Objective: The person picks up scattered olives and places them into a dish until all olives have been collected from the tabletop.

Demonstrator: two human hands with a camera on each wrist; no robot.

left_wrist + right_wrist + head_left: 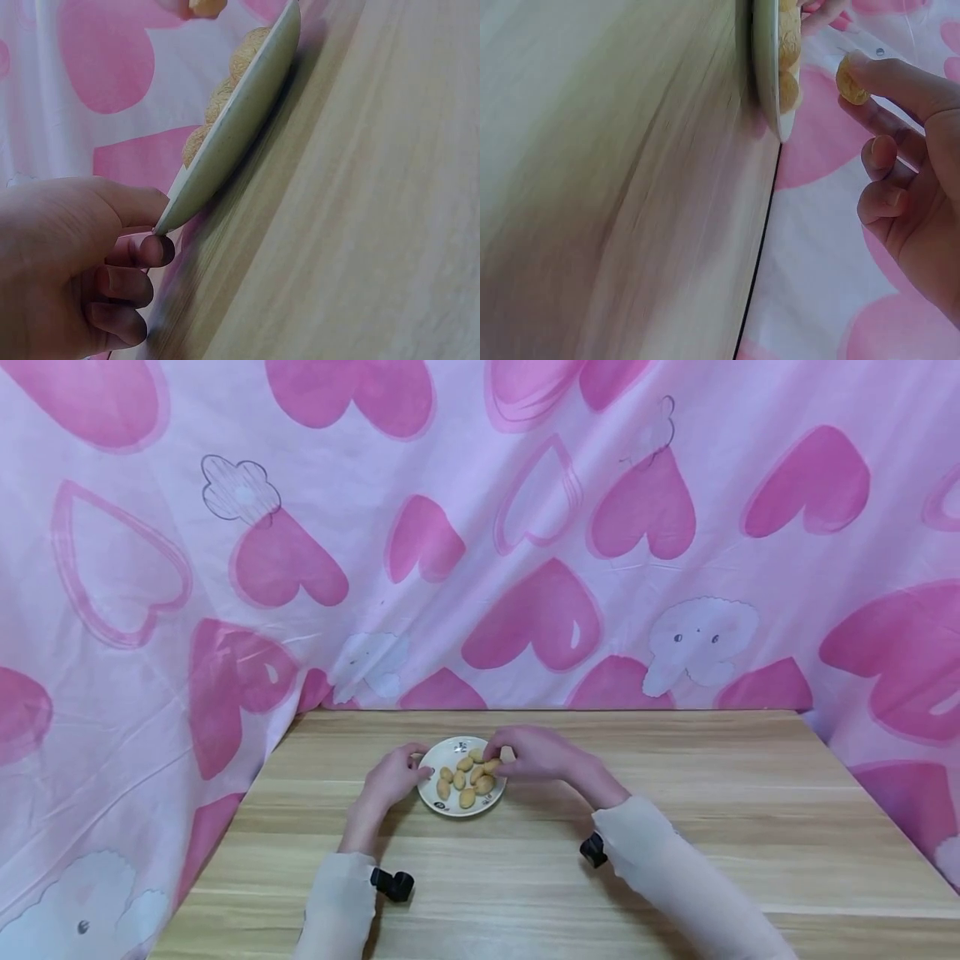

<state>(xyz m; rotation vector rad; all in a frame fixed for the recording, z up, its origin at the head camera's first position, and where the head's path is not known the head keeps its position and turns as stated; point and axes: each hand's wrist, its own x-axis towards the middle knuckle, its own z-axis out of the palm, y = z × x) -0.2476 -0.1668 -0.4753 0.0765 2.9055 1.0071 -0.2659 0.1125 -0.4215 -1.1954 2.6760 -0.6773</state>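
A round white plate [448,753] with small dark prints near its rim carries several small yellow-brown ovals [467,798]. Their skins look wrinkled in the wrist views. My left hand [390,778] pinches the plate's left rim, thumb on top and index finger beneath, the other fingers curled below. At the plate's right side, my right hand [542,752] holds one wrinkled yellow-brown oval [852,80] between thumb and fingertip, raised above the plate. Its lower fingers are loosely curled, holding nothing. From the left wrist, the plate's pale underside [244,127] shows close over the wood.
A light wood-grain table [712,835] lies under the plate and both arms. Behind it and along its sides hangs a pink cloth [465,460] printed with hearts. Small black devices [393,885] are worn at both sleeve cuffs.
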